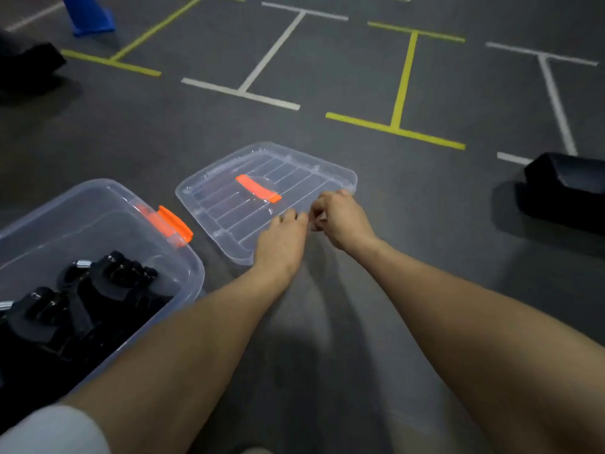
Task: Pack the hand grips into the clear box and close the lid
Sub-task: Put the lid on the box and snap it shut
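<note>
At the lower left of the dark grey floor [327,339] stands the clear box [183,267], open at the top, with an orange latch [175,226] on its near-right end wall. Inside it lie the black hand grips [75,299], piled together toward the near part of the box, with small silver metal ends showing on two of them. Just to the right of the box, apart from it, the clear lid [229,204] lies flat on the floor with its ribbed underside up; an orange handle [258,188] shows through its middle. The left hand [281,237] rests over the lid's near-right edge, fingers bent down onto the plastic; whether they grip the rim cannot be told. Just beside it, the right hand [340,217] has its fingers curled in at the same edge and seems to pinch the rim. Both bare forearms reach in from the bottom of the view, and a white sleeve [49,430] shows at the lower left corner. Farther right a black object [566,188] sits on the floor. Yellow and white tape lines [404,80] cross the floor beyond the lid, a blue object [86,14] stands at the upper left, and another black shape [23,63] lies at the left edge.
</note>
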A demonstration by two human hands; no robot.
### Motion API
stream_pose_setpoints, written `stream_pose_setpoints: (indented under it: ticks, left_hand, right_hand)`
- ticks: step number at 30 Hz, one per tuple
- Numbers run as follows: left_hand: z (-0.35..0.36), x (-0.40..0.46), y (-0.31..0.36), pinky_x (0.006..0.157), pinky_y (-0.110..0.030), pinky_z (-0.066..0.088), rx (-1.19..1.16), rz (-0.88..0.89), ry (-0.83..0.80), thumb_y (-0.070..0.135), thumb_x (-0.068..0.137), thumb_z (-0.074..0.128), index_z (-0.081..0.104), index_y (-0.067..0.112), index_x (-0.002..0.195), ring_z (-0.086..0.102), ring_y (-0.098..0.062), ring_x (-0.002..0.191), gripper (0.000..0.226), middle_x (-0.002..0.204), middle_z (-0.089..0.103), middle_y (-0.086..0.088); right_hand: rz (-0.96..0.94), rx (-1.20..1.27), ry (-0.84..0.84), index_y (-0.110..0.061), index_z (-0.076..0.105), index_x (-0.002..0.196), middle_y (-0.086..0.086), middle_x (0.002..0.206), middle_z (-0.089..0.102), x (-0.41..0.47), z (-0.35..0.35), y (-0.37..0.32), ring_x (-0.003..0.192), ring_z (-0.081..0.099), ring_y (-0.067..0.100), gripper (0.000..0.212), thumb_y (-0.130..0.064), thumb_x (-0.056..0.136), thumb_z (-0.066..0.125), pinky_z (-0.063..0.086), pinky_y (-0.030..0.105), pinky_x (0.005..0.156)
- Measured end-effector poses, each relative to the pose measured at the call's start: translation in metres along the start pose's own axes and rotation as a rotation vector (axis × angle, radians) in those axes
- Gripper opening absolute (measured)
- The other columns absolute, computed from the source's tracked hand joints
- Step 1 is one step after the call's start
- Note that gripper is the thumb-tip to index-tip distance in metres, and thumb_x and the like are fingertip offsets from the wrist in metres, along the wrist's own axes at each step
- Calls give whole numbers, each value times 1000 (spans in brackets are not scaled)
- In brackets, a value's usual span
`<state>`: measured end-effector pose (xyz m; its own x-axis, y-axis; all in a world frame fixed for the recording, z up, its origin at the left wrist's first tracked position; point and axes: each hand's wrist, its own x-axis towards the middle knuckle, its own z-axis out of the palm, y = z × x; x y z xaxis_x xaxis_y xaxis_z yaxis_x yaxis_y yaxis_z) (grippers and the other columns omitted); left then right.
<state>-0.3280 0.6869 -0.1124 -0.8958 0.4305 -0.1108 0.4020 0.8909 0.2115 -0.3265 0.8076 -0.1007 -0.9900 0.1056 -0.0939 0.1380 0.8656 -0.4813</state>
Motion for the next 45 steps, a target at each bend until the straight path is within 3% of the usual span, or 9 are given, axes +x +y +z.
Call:
stream_pose_setpoints:
  ticks: [10, 18, 24, 29, 31, 36, 40, 43, 45]
  left_hand:
    - [-148, -16, -9, 87, -37, 44, -401, -227, 308, 15, 93, 41, 54, 17, 113, 57, -38, 110, 24, 120, 62, -12]
    - [-211, -91, -117, 82, -39, 52, -1189, -638, 650, 21, 87, 46, 55, 16, 66, 68, -32, 85, 24, 80, 67, -11]
    - [-203, -172, -201, 52, -21, 51, -1451, -882, 800, 15, 96, 41, 63, 0, 82, 59, -7, 39, 30, 68, 62, -6]
    - [-183, -239, -255, 29, -11, 39, -1571, -1108, 897, 8, 97, 39, 55, 4, 64, 56, -7, 41, 37, 60, 61, -2]
    - [-175, -263, -271, 27, -10, 36, -1596, -1166, 920, 3, 96, 37, 59, 2, 78, 53, -5, 31, 28, 71, 57, -7]
    - [-141, -307, -293, 32, -12, 40, -1624, -1337, 884, 1, 93, 41, 60, 1, 114, 54, -7, 31, 28, 40, 59, 1]
    - [-124, -310, -294, 33, -14, 42, -1596, -1397, 793, 7, 96, 41, 58, -2, 120, 54, -5, 30, 31, 61, 60, -1]
    - [-118, -310, -297, 53, -31, 47, -1525, -1435, 749, 6, 94, 46, 61, -5, 115, 56, -20, 55, 28, 37, 59, 0]
    - [-108, -309, -305, 71, -37, 51, -1397, -1493, 699, 5, 92, 50, 58, -8, 116, 62, -30, 80, 29, 67, 70, -15]
  right_hand:
    - [-156, 184, 311, -16, 48, 138, -5, 149, 39, -16, -97, -107, 137, 35, 16, 64, -3, 79, 68, 31, 22, 105]
    - [-168, 118, 92, -10, 48, 137, 4, 146, 42, -40, -83, -203, 133, 43, 21, 51, -17, 88, 63, 30, 26, 106]
    - [-87, 93, -52, -9, 65, 100, 15, 107, 64, -51, -39, -242, 101, 62, 34, 19, -22, 87, 63, 45, 32, 76]
    - [18, -59, -159, -7, 57, 94, 22, 130, 54, -49, 12, -261, 110, 54, 31, 29, -35, 92, 54, 42, 40, 97]
    - [47, -164, -215, -4, 51, 125, 19, 144, 41, -45, 27, -269, 129, 43, 32, 50, -43, 93, 50, 36, 39, 106]
    - [45, -216, -293, -5, 37, 139, 15, 147, 35, -31, 57, -284, 137, 30, 33, 62, -43, 91, 53, 32, 44, 109]
    - [62, -274, -321, -5, 34, 140, 17, 150, 28, -27, 75, -282, 139, 27, 36, 61, -39, 93, 54, 29, 43, 114]
    - [81, -293, -274, -4, 31, 142, 16, 150, 28, -18, 89, -279, 140, 27, 35, 65, -39, 92, 54, 24, 47, 116]
    - [113, -272, -175, -5, 27, 145, 16, 152, 22, -15, 92, -279, 142, 22, 34, 67, -37, 92, 54, 15, 50, 117]
